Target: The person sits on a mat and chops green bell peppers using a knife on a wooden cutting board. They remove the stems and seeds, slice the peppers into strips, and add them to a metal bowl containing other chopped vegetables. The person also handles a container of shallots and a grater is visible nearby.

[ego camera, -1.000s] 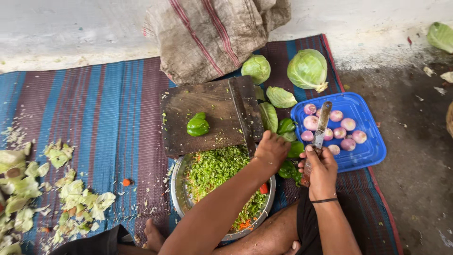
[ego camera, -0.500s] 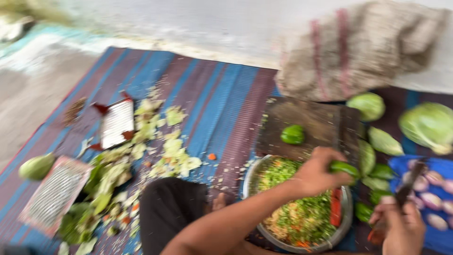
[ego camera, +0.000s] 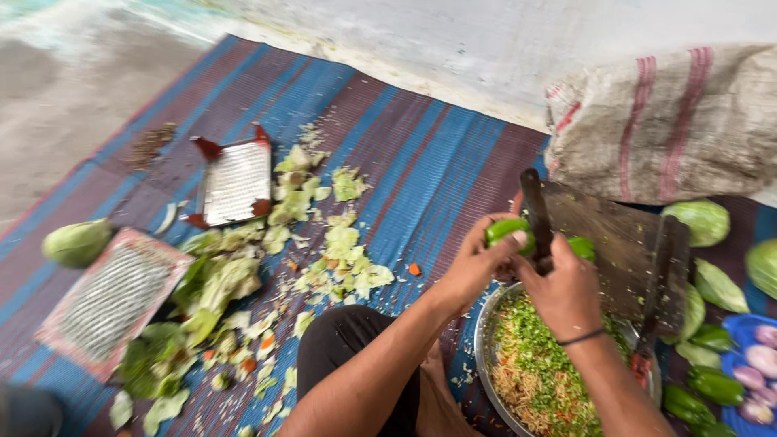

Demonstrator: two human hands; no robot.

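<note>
While your view has swung left since a second ago, taking in the scattered cabbage scraps (ego camera: pixel 324 243) and the two flat graters (ego camera: pixel 113 299) on the striped mat (ego camera: pixel 405 154), your hands have come together over the steel bowl (ego camera: pixel 486 340). A second ago your left hand was reaching down toward the bowl and your right held the knife near the blue tray; now both are at the green capsicum (ego camera: pixel 506 231).

Your left hand (ego camera: pixel 473 263) is closed around the left end of the capsicum, fingers curled over it, holding it above the bowl's rim. Your right hand (ego camera: pixel 562 291) is wrapped tight around the knife (ego camera: pixel 536 214), whose dark blade stands upright, set into the capsicum so that green shows on either side of it. That reads as a cut under way in the air, not on the wooden board (ego camera: pixel 623 243) just behind.

The bowl beneath already holds a heap of finely chopped greens mixed with orange and red bits, so pieces would drop straight in. More whole capsicums (ego camera: pixel 704 380) lie at the right beside the blue tray (ego camera: pixel 749 332) of peeled onions (ego camera: pixel 761 360). Cabbage heads (ego camera: pixel 702 220) sit near the striped sack (ego camera: pixel 664 121) by the wall, and another pale green vegetable (ego camera: pixel 77 241) lies at the mat's left edge, well apart from your hands.
</note>
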